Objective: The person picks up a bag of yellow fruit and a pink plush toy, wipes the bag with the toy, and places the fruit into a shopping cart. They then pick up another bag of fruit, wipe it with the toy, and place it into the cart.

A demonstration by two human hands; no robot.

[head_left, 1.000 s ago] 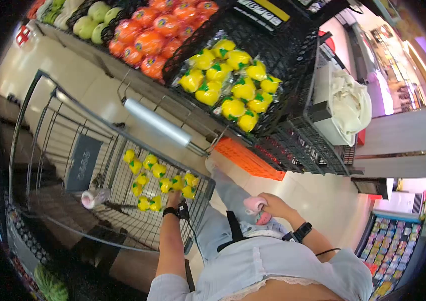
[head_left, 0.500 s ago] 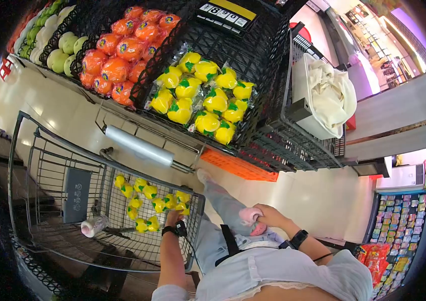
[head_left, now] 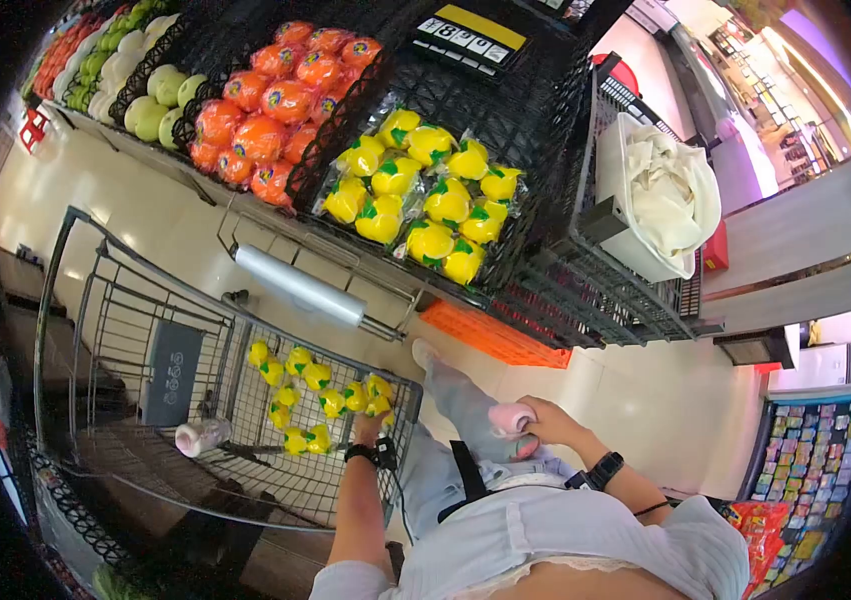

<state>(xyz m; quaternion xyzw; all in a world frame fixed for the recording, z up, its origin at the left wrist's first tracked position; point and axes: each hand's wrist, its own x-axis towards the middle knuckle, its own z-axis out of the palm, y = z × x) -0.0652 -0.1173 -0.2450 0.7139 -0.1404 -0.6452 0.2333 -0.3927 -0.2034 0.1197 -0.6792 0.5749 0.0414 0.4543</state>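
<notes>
My left hand (head_left: 370, 428) reaches into the right end of the wire shopping cart (head_left: 245, 515), at a yellow fruit with green leaves (head_left: 378, 404); its fingers are mostly hidden. Several more such yellow fruits (head_left: 317, 376) lie on the cart's mesh, and a pink and white roll (head_left: 202, 437) lies to their left. My right hand (head_left: 543, 420) is closed around a pink rolled object (head_left: 512, 419) in front of my lap. Above, packed yellow fruits (head_left: 430, 200) sit in a black display crate, beside wrapped orange fruits (head_left: 287, 101).
A roll of clear bags (head_left: 300, 285) hangs below the display. At the right, a white bin (head_left: 635, 235) with pale cloth stands on black crates (head_left: 585, 285). An orange crate (head_left: 493, 333) is beneath. Shelves of small packets (head_left: 810, 470) stand at the lower right.
The display, cart and my hands appear shifted slightly right in view. My left hand stays by the yellow fruit and my right hand still holds the pink object.
</notes>
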